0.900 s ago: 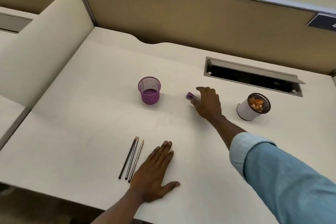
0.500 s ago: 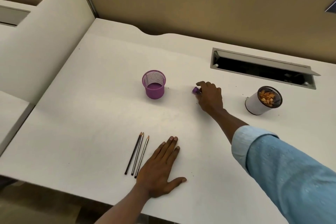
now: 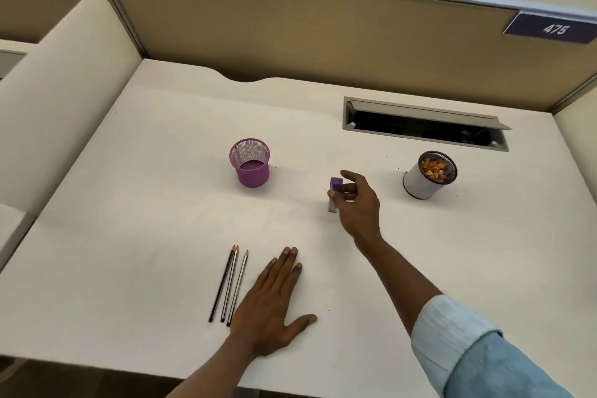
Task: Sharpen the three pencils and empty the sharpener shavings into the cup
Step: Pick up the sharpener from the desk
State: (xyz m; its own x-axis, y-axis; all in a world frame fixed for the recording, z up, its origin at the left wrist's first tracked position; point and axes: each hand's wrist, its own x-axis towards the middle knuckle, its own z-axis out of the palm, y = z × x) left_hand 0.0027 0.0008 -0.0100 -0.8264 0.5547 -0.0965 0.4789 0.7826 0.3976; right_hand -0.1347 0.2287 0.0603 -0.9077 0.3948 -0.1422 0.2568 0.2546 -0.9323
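Three dark pencils (image 3: 228, 284) lie side by side near the front of the white desk (image 3: 155, 203), tips pointing away from me. My left hand (image 3: 271, 304) rests flat on the desk just right of them, fingers spread. My right hand (image 3: 357, 203) holds a small sharpener (image 3: 334, 192) with a purple cap and clear body, lifted upright above the desk's middle. A white cup (image 3: 423, 184) with orange-brown shavings inside stands to the right of that hand.
A purple mesh pen holder (image 3: 250, 165), with nothing in it, stands left of the sharpener. An open cable slot (image 3: 423, 124) is set into the desk behind the cup. A tan partition (image 3: 290, 29) closes the back; a cream divider (image 3: 55, 100) stands on the left.
My right hand has closed on the sharpener and lifted it off the desk, pulling back toward me. The left hand and pencils have stayed put.
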